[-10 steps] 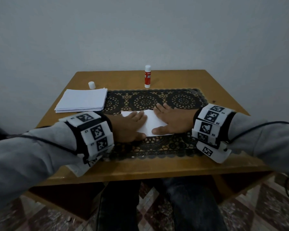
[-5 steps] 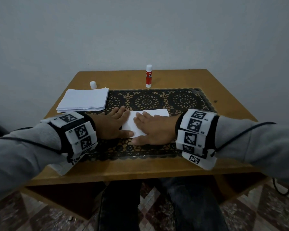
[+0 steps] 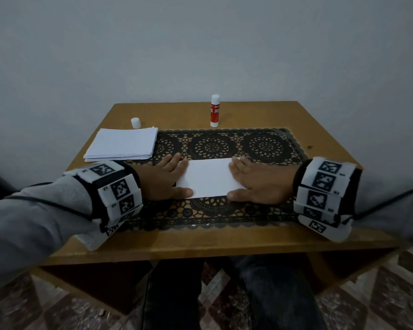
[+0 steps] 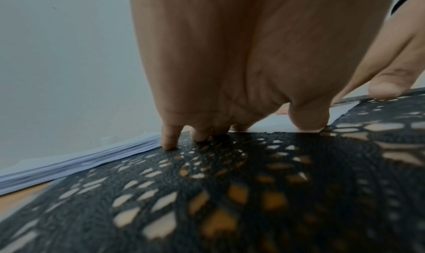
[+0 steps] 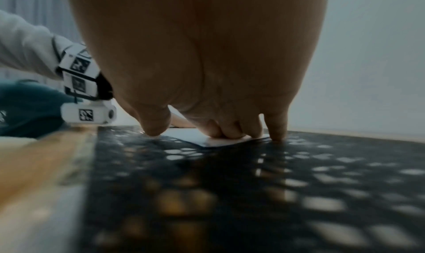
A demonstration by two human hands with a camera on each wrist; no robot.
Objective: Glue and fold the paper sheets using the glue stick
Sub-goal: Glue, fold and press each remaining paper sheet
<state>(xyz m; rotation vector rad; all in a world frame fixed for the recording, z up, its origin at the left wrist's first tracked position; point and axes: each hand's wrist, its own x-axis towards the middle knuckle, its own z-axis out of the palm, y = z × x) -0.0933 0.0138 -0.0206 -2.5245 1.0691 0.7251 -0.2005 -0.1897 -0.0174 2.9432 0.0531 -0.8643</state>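
Observation:
A folded white paper sheet [image 3: 208,178] lies flat on the black lace mat [image 3: 224,144]. My left hand [image 3: 167,179] presses its left end with flat fingers, the thumb along the near edge. My right hand [image 3: 255,181] presses the right end the same way. In the left wrist view the left fingers [image 4: 169,139] touch the mat and the paper sheet [image 4: 271,124] shows beyond them. In the right wrist view the right fingertips [image 5: 232,131] lie on the paper sheet [image 5: 190,134]. The glue stick [image 3: 215,111] stands upright and uncapped at the table's back, away from both hands.
A stack of white sheets [image 3: 123,144] lies at the back left, its edge [image 4: 80,162] close to my left little finger. The white glue cap [image 3: 135,122] stands behind the stack. The wooden table [image 3: 320,129] ends at a grey wall.
Both hands have slid apart along the paper, left hand to the left end and right hand to the right end, so the sheet's middle is uncovered.

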